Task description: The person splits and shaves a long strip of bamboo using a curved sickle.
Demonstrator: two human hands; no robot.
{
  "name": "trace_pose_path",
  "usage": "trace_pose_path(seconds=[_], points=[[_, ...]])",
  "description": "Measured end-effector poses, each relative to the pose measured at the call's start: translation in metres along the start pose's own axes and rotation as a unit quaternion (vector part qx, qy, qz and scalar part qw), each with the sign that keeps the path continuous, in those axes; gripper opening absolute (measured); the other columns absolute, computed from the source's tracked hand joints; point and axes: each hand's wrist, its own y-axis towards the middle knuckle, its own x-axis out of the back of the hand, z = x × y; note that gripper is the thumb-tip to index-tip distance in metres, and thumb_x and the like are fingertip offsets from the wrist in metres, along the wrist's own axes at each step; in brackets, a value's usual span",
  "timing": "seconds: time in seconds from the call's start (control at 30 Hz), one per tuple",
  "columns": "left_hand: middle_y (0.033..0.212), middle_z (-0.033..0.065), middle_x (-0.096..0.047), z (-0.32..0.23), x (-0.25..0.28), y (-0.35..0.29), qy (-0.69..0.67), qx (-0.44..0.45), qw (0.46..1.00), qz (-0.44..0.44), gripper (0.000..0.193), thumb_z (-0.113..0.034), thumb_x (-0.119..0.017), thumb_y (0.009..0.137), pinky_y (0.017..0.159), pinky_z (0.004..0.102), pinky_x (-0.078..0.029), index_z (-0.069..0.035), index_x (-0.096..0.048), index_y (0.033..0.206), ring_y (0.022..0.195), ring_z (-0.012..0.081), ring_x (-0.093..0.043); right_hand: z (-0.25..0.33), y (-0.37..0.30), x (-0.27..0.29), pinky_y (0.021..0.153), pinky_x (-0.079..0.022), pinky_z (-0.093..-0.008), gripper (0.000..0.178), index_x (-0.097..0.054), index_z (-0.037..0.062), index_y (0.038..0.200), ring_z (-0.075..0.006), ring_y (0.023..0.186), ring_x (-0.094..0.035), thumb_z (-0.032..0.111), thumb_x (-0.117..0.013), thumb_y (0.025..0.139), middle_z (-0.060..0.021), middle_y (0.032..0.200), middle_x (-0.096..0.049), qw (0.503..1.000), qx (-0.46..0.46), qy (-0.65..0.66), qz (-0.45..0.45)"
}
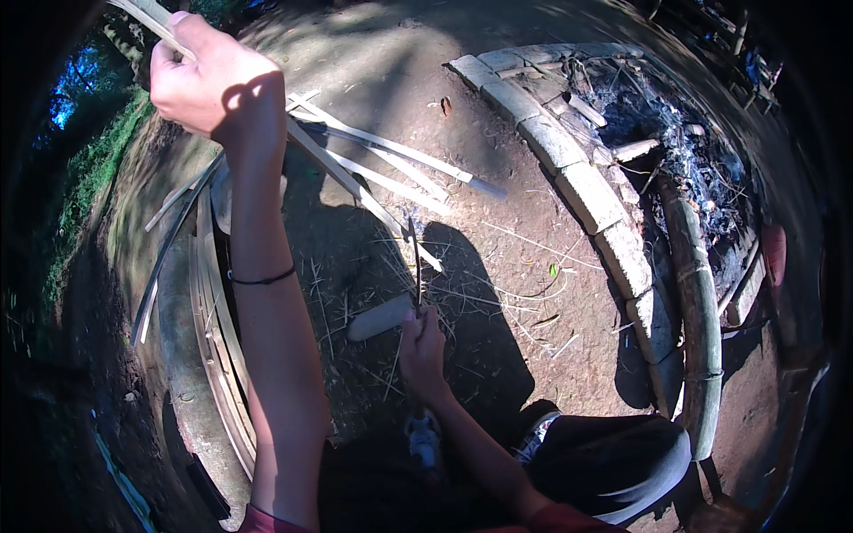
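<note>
Raised at the upper left, my left hand (213,84) is closed around a pale bamboo strip (151,19), whose far end runs out of the picture. Low in the middle, my right hand (422,346) grips a knife (416,258), its thin dark blade pointing away from me. The handle is mostly hidden in my fingers. Beside the right hand, a grey oblong piece (373,319) lies on the ground; its material is unclear. Several split bamboo strips (391,147) lie crossed on the dirt beyond the blade, apart from both hands.
More long strips (218,346) rest at the left along a thick log (182,400). At the right, a curved stone border (586,191) rings a fire pit with ash (702,169) and faint smoke. A bamboo pole (697,302) leans into it. Thin shavings (533,311) litter the dirt.
</note>
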Motion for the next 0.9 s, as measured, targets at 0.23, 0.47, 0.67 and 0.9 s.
trace_pose_path(seconds=[0.23,0.47,0.67,0.9], points=[[0.061,0.0055,-0.047,-0.011,0.007,-0.006,-0.190,0.082,0.973,0.104,0.053,-0.049,-0.044,0.098,0.048,0.0245,-0.033,-0.001,-0.049,0.076,0.052,0.0120,-0.044,-0.008,0.021,0.008,0.047,-0.031,-0.0300,0.031,-0.046,0.0016,0.086,-0.0062,0.053,-0.038,0.028,-0.042,0.103,-0.0012,0.057,-0.041,1.000,0.028,-0.007,0.006],[0.066,0.0084,-0.047,-0.031,0.048,0.038,-0.216,0.034,0.976,0.026,0.049,-0.040,-0.048,0.099,0.049,0.0288,-0.032,0.004,-0.049,0.077,0.053,0.0155,-0.040,0.016,0.013,0.013,0.047,-0.032,-0.0319,0.038,-0.048,-0.0003,0.084,-0.0088,0.051,-0.040,0.031,-0.041,0.103,-0.0024,0.056,-0.041,0.997,-0.021,0.016,0.067],[0.076,0.0126,-0.054,0.025,0.099,0.124,-0.068,-0.026,0.997,0.036,0.039,-0.028,-0.045,0.099,0.058,0.0305,-0.042,0.009,-0.056,0.095,0.064,0.0181,-0.050,0.043,-0.017,0.000,0.046,-0.031,-0.0315,0.034,-0.052,-0.0021,0.089,-0.0073,0.048,-0.038,0.028,-0.042,0.103,-0.0038,0.053,-0.040,0.988,-0.031,0.038,0.145],[0.087,0.0154,-0.060,0.022,0.102,0.093,-0.106,0.027,0.993,0.037,0.040,-0.028,-0.045,0.099,0.065,0.0330,-0.048,0.010,-0.058,0.105,0.073,0.0209,-0.057,0.040,-0.042,-0.011,0.045,-0.028,-0.0327,0.029,-0.050,-0.0016,0.085,-0.0065,0.048,-0.034,0.022,-0.047,0.102,-0.0036,0.051,-0.037,0.985,-0.071,0.046,0.152]])
